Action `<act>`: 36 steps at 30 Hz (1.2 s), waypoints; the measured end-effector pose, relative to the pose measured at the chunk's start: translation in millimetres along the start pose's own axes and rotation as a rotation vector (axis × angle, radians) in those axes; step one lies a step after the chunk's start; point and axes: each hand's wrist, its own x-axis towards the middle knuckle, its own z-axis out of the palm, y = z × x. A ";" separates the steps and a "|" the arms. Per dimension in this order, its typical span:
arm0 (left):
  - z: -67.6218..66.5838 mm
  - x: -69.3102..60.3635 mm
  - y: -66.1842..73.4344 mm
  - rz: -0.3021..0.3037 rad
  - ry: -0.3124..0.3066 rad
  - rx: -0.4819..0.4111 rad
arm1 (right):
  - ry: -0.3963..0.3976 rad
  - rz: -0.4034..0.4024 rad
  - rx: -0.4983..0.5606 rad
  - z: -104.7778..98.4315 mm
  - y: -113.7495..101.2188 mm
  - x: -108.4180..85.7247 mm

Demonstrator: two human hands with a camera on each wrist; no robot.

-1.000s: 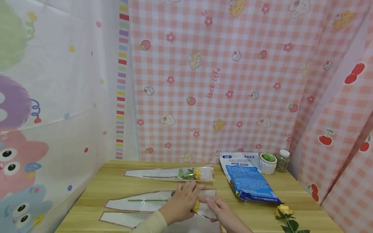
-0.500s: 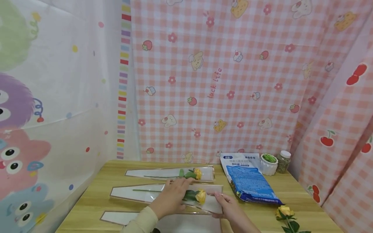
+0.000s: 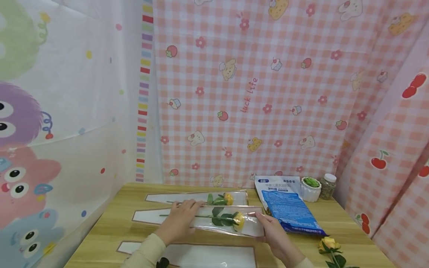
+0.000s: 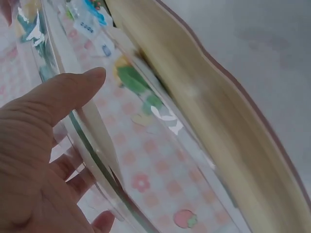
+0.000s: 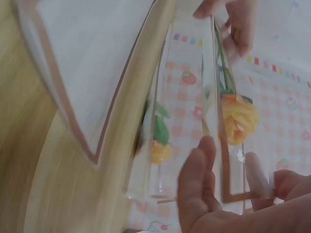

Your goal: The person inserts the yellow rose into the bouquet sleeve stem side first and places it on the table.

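Both hands hold a clear, brown-edged flower sleeve (image 3: 251, 230) with one yellow rose (image 3: 238, 220) inside, its bloom toward the right, wide end. My left hand (image 3: 177, 220) grips the sleeve along its stem part, thumb on one face and fingers behind, as the left wrist view shows. At the wide end, my right hand (image 3: 274, 233) pinches the corner, with fingers on both sides of the film in the right wrist view. The sleeve is raised off the table. Just behind it lies another sleeve (image 3: 187, 197) with a yellow rose (image 3: 228, 199).
Nearer the front lies a flat white sleeve (image 3: 214, 256) with no rose visible in it. A loose yellow rose (image 3: 328, 245) lies at the right front. Toward the back right are a blue-white pouch (image 3: 288, 208), a potted succulent (image 3: 311, 190) and a lidded jar (image 3: 328, 187).
The held sleeve has moved back and right, away from the flat sleeve in front. My left hand has slid left off the bloom toward the stem; my right hand keeps the wide end.
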 end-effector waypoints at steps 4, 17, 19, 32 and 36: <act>4.5 -5.5 -13.9 -0.031 0.003 -0.021 | -0.030 0.043 -0.021 -3.6 2.0 10.0; 23.6 -25.1 -71.4 -0.178 -0.074 -0.037 | -0.031 0.134 0.055 -12.1 29.6 49.8; 25.8 -26.7 -80.1 -0.194 -0.085 -0.028 | -0.038 0.147 0.061 -12.7 31.1 54.4; 17.1 -33.2 -101.7 -0.242 -0.145 -0.040 | -0.091 0.170 0.057 -10.0 33.7 61.3; 10.9 -37.4 -103.3 -0.273 -0.187 -0.081 | -0.114 0.164 0.073 -6.8 36.5 61.3</act>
